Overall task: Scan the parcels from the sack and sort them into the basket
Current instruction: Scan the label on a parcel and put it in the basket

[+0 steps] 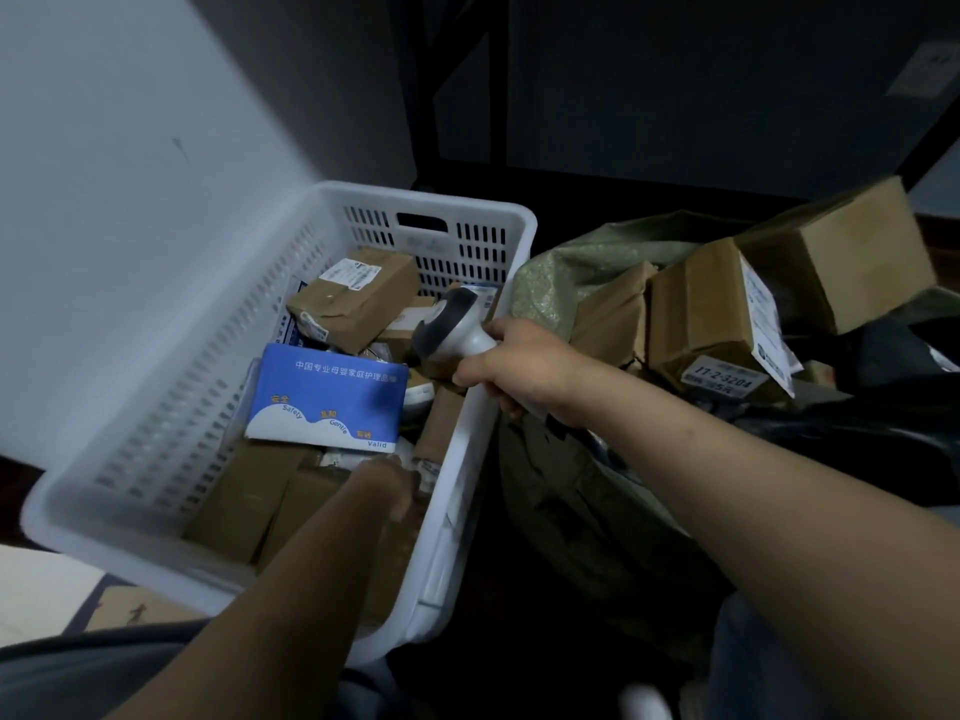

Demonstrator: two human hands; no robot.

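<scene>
A white slotted basket [171, 407] holds several parcels, among them a blue and white box [332, 402] and a brown carton with a label [358, 293]. My left hand [389, 485] reaches down into the basket among the cartons near its right wall; its fingers are blurred and partly hidden. My right hand [514, 366] grips the handle of a white and grey barcode scanner [452, 324], held over the basket's right rim. To the right, a green woven sack [561, 283] lies open with several brown cartons [711, 314] spilling out.
A pale wall rises on the left. Dark shelving frames stand behind the basket and the sack. Dark plastic bags [883, 407] lie at the far right. A carton [852, 252] sits tilted on top of the pile. Pale floor shows at lower left.
</scene>
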